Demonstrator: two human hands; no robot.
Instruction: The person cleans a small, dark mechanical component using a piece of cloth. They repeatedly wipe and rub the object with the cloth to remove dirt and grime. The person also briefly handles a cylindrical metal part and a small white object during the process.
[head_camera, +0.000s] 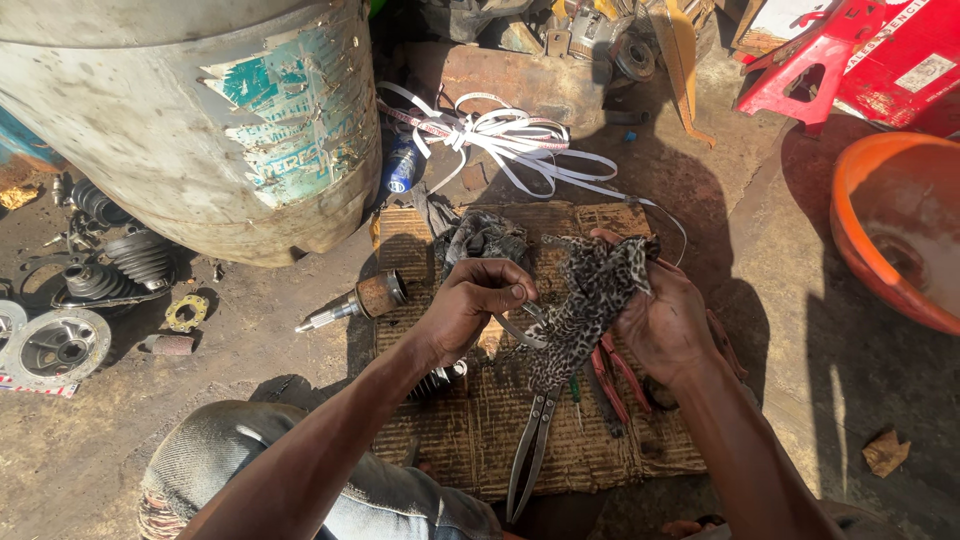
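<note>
Pinching the upper end of the long metal shears (530, 445) with the left hand (478, 300), fingers curled shut around the thin steel, tips of the tool hanging down over the woven mat (600, 455). Gripping the leopard-print rag (590, 295) in the right hand (665, 322), fingers closed into the cloth, with the cloth draped across the upper part of the shears between both hands, above the middle of the mat. Looks like a wipe-down midway, as a judgement only: upper part under the cloth, lower blades bare and dull, so apparently more steel left than done; cannot tell how clean the covered part is. Lying on the mat just under the right hand, red-handled pliers (612, 372); at the mat's left edge, a rusty shaft joint (368, 298). Hemmed in on the left by a big battered drum (200, 120) and a scatter of rubber boots (130, 262) and a hub disc (55, 345) on the dirt. Ahead, past the far edge of the mat, a tangle of white strapping (500, 135). To the right, bare ground in shadow, then an orange basin (885, 235) well apart. Freest room to the right and straight down onto the mat; tight near the knee in jeans (215, 450) below the left arm.
</note>
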